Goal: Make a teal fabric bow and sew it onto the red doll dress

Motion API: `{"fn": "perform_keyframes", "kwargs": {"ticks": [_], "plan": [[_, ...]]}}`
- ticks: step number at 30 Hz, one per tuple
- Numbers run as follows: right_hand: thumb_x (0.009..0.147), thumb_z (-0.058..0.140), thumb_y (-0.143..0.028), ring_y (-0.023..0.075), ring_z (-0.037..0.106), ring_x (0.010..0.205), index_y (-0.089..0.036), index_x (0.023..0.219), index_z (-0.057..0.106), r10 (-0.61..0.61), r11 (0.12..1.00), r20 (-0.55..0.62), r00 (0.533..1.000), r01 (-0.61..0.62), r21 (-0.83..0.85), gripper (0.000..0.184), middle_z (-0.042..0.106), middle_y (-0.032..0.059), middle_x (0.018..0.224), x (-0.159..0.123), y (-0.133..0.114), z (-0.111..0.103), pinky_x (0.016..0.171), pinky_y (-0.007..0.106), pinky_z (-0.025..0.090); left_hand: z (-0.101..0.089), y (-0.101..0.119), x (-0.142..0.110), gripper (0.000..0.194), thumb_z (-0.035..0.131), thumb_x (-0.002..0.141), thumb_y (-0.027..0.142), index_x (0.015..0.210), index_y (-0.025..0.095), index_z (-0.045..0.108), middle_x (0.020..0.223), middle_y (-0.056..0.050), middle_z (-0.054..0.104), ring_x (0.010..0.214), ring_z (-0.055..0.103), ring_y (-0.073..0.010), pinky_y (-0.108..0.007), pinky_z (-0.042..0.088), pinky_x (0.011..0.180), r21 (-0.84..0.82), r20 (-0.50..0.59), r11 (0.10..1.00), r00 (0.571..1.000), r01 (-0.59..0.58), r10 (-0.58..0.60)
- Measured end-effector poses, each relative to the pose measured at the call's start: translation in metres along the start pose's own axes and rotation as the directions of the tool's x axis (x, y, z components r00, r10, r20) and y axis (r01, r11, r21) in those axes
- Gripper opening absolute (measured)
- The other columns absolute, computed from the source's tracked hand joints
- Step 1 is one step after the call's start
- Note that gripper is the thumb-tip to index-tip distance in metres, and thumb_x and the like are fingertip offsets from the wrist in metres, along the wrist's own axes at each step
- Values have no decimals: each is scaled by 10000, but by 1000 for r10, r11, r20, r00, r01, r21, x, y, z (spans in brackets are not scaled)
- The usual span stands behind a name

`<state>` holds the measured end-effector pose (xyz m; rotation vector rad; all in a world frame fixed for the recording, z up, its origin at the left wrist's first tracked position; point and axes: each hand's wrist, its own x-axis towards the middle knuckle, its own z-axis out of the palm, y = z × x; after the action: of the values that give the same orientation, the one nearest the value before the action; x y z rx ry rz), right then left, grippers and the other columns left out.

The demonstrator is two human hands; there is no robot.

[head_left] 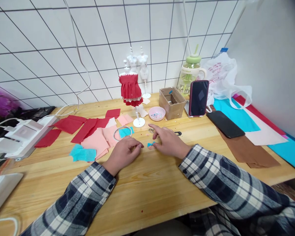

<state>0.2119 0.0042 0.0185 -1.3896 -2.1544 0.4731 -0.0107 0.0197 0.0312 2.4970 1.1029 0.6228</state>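
Blue bow-shaped scrap, one, between two hands, one bowl, two phones

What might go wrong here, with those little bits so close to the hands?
The blue bow at the right hand's thumb looks tiny, so it could get brushed aside. The pink bowl of small pieces stands just beyond that hand; a careless reach might spill it. The dress form wearing the red dress stands on one slim pole and might topple if bumped.

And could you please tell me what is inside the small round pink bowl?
Tiny pale and bluish pieces lie in the bowl; whatever lies beneath them is covered.
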Motion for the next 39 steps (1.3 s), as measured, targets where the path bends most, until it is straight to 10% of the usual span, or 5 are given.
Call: {"fn": "perform_keyframes", "kwargs": {"ticks": [7, 14, 21, 30, 39], "plan": [[784, 666, -139, 171, 570, 814, -218, 1476, 285, -1, 998, 55, 998, -3, 65, 793, 655, 5, 858, 0, -2, 4, 782, 316, 410, 0, 1, 1, 242, 496, 908, 273, 855, 200, 721, 768, -28, 704, 746, 602, -170, -308, 447, 728, -27, 27, 1000, 1000, 0, 1], [851, 605, -146, 169, 544, 803, -227, 1441, 326, -181, 976, -141, 973, 196, 98, 658, 649, 2, 871, -1, -12, -2, 772, 305, 426, -3, -1, -3, 403, 446, 937, 472, 867, 183, 719, 788, -48, 705, 760, 610, -178, -306, 463, 721, -276, -91, 951, 982, 136, -167], [951, 434, -163, 179, 539, 789, -242, 1330, 482, -489, 866, -142, 861, 459, -200, 390, 669, 33, 876, -6, -17, -4, 748, 322, 423, 8, -8, -1, 773, 68, 937, 627, 895, 139, 666, 795, -130, 701, 561, 535, -145, -271, 364, 464, -738, 411, 528, 901, 420, -143], [928, 489, -160, 180, 528, 758, -224, 1229, 533, -642, 746, -127, 756, 579, -327, 311, 685, 24, 876, -6, -20, -5, 659, 327, 383, -2, 2, 0, 261, 712, 740, 382, 770, 136, 631, 673, -7, 584, 570, 444, -84, -214, 337, 530, -824, 467, 213, 841, 526, -272], [870, 585, -210, 190, 576, 937, -200, 881, 578, -300, 909, -270, 915, 360, 211, 16, 661, 50, 974, -2, -23, 3, 876, 362, 424, 5, 6, 2, 290, 680, 766, 433, 765, 149, 621, 684, 20, 554, 588, 488, -97, -229, 385, 585, -682, 349, 561, 882, 470, -315]]}}
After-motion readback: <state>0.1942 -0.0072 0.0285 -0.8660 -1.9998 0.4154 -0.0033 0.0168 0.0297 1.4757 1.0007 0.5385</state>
